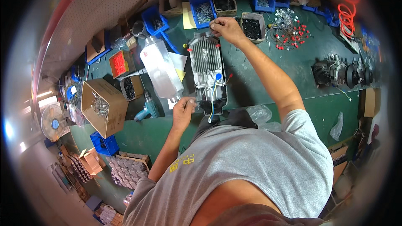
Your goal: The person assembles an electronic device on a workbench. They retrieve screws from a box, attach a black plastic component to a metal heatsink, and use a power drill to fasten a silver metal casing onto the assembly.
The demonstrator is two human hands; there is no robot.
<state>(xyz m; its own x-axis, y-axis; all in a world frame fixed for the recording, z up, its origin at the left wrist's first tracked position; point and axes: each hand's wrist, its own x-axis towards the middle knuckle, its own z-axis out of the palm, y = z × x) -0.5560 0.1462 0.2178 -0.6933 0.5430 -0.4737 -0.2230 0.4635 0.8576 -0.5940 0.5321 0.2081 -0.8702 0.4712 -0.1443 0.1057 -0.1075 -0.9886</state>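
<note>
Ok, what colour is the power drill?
The power drill is mostly teal; the head view shows it.

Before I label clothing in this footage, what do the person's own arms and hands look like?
The left hand and right hand are ungloved, and the forearms bare. The grey shirt has short sleeves and yellow print on the chest.

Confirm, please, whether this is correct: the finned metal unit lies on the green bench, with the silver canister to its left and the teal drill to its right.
Not quite: the head view shows the teal drill to the left of the finned metal unit, not the right. The unit does lie on the green bench, with the silver canister to its left.
</note>
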